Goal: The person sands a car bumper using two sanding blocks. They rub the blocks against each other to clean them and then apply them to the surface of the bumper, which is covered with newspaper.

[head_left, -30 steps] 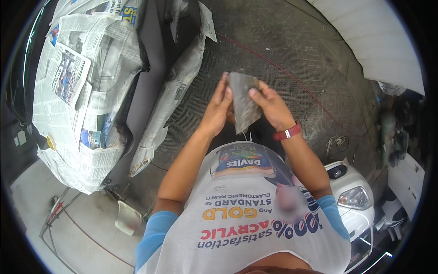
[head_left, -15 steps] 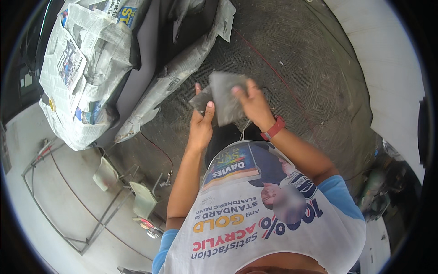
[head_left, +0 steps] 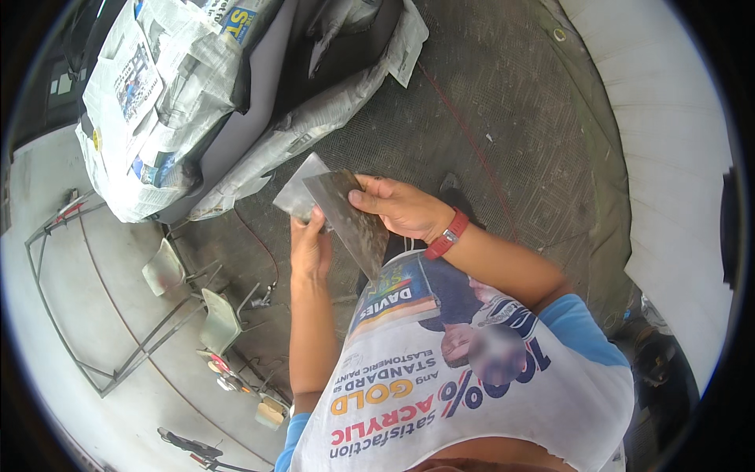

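Observation:
In front of my body, my left hand (head_left: 311, 248) grips a pale grey, flat sheet (head_left: 296, 191), thumb on top. My right hand (head_left: 403, 206) pinches a darker grey-brown sheet (head_left: 351, 224) by its edge, thumb over fingers. That darker sheet has a mottled, worn face and slants down toward my shirt. It overlaps the pale sheet and hides part of it, along with some of my left fingers. Whether the sheets are sandpaper or another material, I cannot tell. A red watch (head_left: 450, 234) is on my right wrist.
A vehicle body masked with newspaper (head_left: 189, 102) stands at the far left, its paper skirt (head_left: 330, 110) reaching the floor. A thin red hose (head_left: 470, 124) crosses the dark patterned floor. Pale chairs (head_left: 220, 321) and a metal frame (head_left: 118, 377) are at left. White sheeting (head_left: 668, 141) hangs at right.
Both hands have moved left and toward my body. The sheets, earlier blurred, have turned: the right one now shows its dark face, and the left one shows a pale surface.

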The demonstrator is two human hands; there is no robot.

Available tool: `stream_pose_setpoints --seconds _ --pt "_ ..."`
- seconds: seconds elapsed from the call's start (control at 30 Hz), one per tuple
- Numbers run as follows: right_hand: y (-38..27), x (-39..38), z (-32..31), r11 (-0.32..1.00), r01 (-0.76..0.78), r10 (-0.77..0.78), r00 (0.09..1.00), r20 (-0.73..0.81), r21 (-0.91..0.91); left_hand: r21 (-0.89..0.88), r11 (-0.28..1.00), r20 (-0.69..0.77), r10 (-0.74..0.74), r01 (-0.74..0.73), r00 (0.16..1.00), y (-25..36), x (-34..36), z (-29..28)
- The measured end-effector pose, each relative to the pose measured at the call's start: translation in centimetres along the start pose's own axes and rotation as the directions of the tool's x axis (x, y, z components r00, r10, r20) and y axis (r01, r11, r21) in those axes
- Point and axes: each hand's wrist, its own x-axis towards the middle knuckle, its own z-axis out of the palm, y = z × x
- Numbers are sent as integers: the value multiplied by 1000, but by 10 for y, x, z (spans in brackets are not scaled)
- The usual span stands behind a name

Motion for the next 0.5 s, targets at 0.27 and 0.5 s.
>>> stream_pose_setpoints --seconds 0.27,0.5 --pt "3 3 -35 969 -150 219 887 -405 196 476 837 14 301 -271 953 41 -18 56" --pt "-41 37 -45 750 87 -437 809 -393 -655 596 756 75 282 -269 957 48 -21 74"
